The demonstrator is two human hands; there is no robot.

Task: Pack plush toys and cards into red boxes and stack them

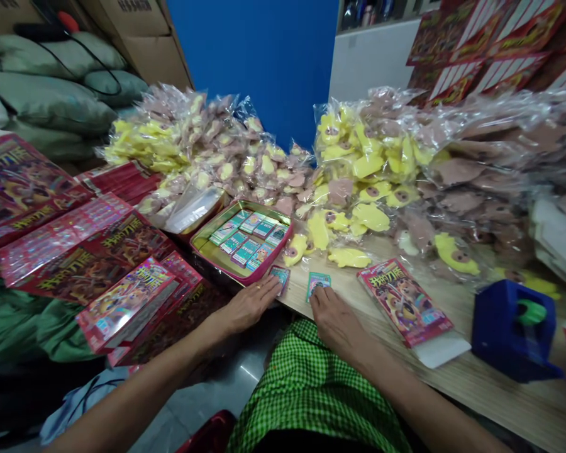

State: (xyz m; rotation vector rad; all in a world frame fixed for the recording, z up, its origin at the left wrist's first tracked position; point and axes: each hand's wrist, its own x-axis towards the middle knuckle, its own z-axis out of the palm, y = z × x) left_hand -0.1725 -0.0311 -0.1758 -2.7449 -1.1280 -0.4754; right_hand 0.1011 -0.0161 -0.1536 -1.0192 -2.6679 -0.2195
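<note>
left hand [249,306] lies spread flat, fingertips on a small trading card [280,280]; right hand [338,325] spread too, touching a second card [318,285], both beside a pink metal tin [288,234].

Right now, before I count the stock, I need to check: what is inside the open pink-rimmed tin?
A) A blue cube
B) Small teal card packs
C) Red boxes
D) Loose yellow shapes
B. The open tin holds neat rows of small teal card packs.
</note>
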